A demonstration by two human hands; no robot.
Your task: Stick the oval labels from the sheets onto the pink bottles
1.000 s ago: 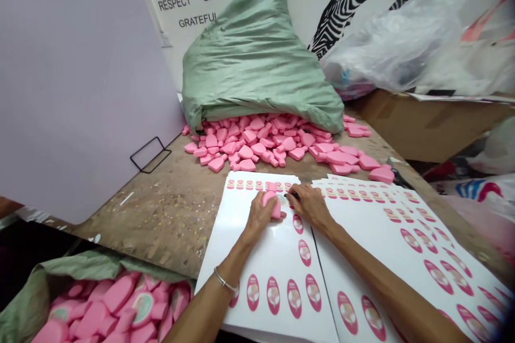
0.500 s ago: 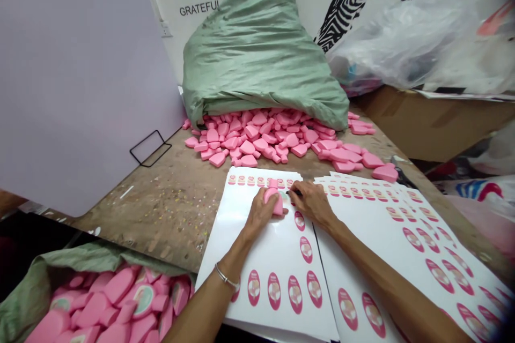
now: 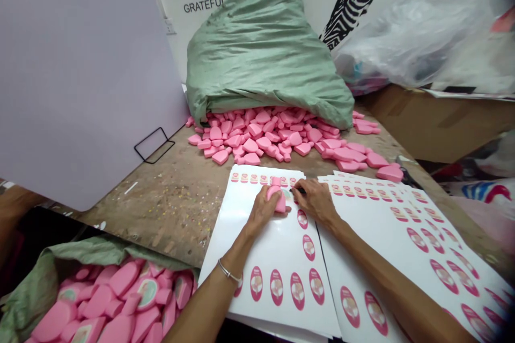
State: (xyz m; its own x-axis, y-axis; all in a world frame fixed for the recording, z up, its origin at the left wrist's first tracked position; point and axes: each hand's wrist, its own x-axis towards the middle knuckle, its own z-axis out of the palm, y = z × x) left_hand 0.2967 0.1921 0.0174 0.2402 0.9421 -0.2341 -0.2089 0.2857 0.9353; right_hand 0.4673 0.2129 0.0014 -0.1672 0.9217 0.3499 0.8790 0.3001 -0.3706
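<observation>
A pink toy bottle (image 3: 278, 199) is gripped in my left hand (image 3: 262, 209), upright over a white sticker sheet (image 3: 257, 236). Just right of the bottle, my right hand (image 3: 316, 201) has its fingers pinched on a small dark thing (image 3: 300, 190) whose kind I cannot make out. Between the two hands a pale green label (image 3: 287, 194) shows on the sheet, partly hidden. Oval pink stickers (image 3: 276, 286) run along the sheet's lower part and right side. Small heart-topped stickers line its top edge.
More sticker sheets (image 3: 374, 236) lie fanned on the right. A green sack (image 3: 265, 59) spills a heap of pink bottles (image 3: 257, 139) at the back. Another sack (image 3: 100, 249) at lower left holds bottles, some labelled. Another person's arm (image 3: 18, 203) shows by the pale panel (image 3: 80, 80).
The whole view has shifted slightly. My left hand still holds the pink bottle beside my right hand, and the hands have barely moved over the sheet.
</observation>
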